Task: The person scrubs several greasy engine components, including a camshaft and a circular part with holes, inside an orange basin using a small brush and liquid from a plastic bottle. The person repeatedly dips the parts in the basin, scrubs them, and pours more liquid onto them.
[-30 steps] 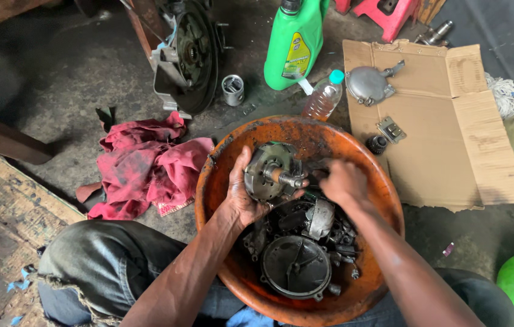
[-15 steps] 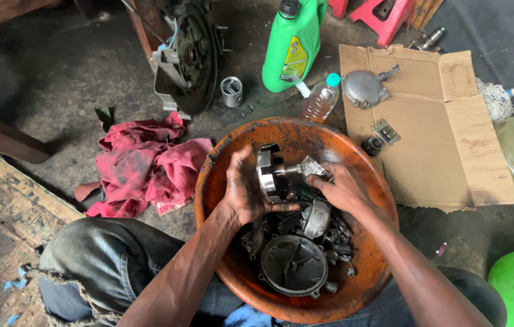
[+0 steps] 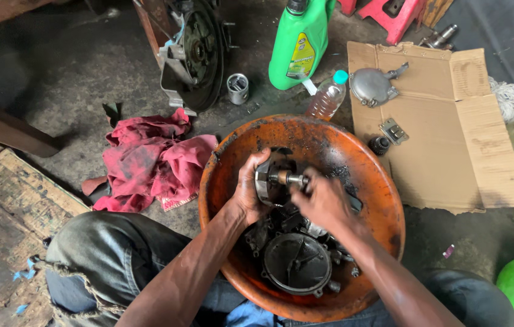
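Head view: the shaft is gripped by the left hand, axis pointing right toward the curled right hand touching its tip

Inside the orange basin, the metal part with the shaft has been turned. One second ago its round open face looked up at the camera; now it lies on its side and its brass-coloured shaft points toward the right wall of the basin. The left hand has shifted to cup the part from the left side. The right hand was above and right of the part, then came lower, and now sits just below the shaft end; it is blurred, so its fingers probably rub there.
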